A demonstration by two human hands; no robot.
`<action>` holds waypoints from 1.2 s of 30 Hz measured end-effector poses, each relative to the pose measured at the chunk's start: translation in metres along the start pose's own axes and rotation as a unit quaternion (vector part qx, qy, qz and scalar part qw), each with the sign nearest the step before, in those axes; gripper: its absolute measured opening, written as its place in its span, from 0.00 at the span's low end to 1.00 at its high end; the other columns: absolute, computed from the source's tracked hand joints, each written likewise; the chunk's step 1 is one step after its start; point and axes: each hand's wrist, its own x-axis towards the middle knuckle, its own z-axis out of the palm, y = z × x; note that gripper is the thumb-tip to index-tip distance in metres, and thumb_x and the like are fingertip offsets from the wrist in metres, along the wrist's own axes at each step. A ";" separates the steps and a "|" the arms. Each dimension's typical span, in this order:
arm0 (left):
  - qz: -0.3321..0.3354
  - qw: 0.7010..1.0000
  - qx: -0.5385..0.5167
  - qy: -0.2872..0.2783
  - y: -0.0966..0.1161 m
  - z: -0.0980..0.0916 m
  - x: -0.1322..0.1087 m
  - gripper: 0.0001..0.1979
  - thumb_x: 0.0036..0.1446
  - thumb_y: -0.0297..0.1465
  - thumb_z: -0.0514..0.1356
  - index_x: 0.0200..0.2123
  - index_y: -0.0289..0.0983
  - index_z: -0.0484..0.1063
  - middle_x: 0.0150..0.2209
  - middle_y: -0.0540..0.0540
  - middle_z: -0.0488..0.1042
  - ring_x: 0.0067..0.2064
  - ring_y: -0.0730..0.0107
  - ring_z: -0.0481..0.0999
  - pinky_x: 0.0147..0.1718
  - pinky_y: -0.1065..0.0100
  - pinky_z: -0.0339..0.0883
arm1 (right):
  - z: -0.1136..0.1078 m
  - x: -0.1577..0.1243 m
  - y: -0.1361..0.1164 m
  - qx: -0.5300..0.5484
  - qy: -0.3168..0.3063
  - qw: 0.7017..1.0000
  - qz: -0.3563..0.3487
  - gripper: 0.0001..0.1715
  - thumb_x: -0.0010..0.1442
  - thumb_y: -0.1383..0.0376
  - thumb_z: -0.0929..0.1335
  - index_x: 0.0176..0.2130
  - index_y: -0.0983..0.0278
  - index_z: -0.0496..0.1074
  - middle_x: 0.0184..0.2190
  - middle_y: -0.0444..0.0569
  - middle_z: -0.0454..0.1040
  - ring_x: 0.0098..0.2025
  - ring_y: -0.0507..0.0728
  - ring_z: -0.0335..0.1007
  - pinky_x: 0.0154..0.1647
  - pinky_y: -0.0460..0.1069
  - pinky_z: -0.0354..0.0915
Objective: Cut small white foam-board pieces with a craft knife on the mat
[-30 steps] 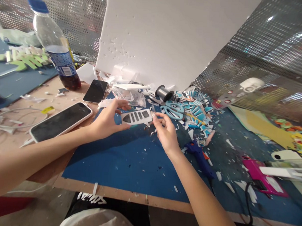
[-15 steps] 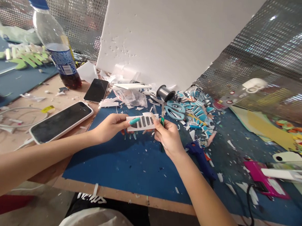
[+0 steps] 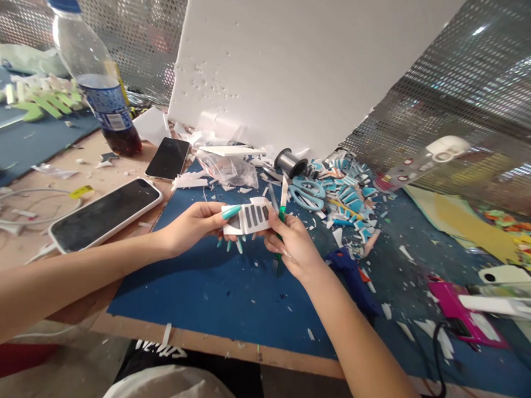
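Note:
Between my two hands is a small white card (image 3: 248,216) with a row of dark grey bars on it, bent at a crease near its left part. My left hand (image 3: 203,224) pinches the left end, a long turquoise thumbnail lying on top. My right hand (image 3: 295,238) grips the right end between thumb and fingers. In that same hand sits a green-handled tool (image 3: 282,212), its pale blade pointing away from me; its exact kind is unclear. The card is above a blue mat (image 3: 226,291). Some of my fingers are hidden behind the card.
Beyond my hands lie light-blue scissors (image 3: 307,193), a wire spool (image 3: 290,163) and blue-white scraps (image 3: 349,197). A blue glue gun (image 3: 353,280) rests by my right forearm. Two phones (image 3: 106,215) (image 3: 167,158) and a cola bottle (image 3: 106,107) are left. A white foam board (image 3: 298,65) stands behind.
The card, nearly flat before, is now bent at a crease near its left part. My right hand and the green-handled tool have shifted slightly left and tilted.

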 end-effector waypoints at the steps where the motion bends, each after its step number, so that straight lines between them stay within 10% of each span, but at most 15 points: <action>1: -0.005 1.000 -0.020 -0.002 -0.001 0.001 0.000 0.21 0.41 0.46 0.68 0.27 0.32 0.73 0.23 0.49 0.74 0.24 0.76 0.70 0.26 0.73 0.64 | 0.000 0.000 0.000 0.001 -0.011 1.000 0.007 0.21 0.47 0.51 0.72 0.25 0.64 0.66 0.17 0.43 0.71 0.11 0.41 0.39 0.13 0.43 0.42; 31: -0.092 0.990 -0.100 -0.026 -0.005 -0.003 0.001 0.19 0.52 0.40 0.64 0.19 0.32 0.66 0.19 0.49 0.67 0.21 0.80 0.63 0.20 0.77 0.56 | -0.002 0.003 0.002 -0.068 0.068 0.994 -0.051 0.26 0.46 0.46 0.72 0.22 0.63 0.61 0.11 0.34 0.52 0.13 0.43 0.38 0.12 0.43 0.40; 36: -0.064 0.990 -0.125 0.003 -0.006 -0.004 0.002 0.13 0.52 0.37 0.64 0.37 0.35 0.70 0.19 0.54 0.65 0.20 0.82 0.61 0.21 0.78 0.56 | -0.001 0.002 0.002 -0.061 0.082 0.993 -0.052 0.26 0.43 0.46 0.73 0.22 0.63 0.64 0.12 0.36 0.55 0.13 0.43 0.40 0.12 0.43 0.41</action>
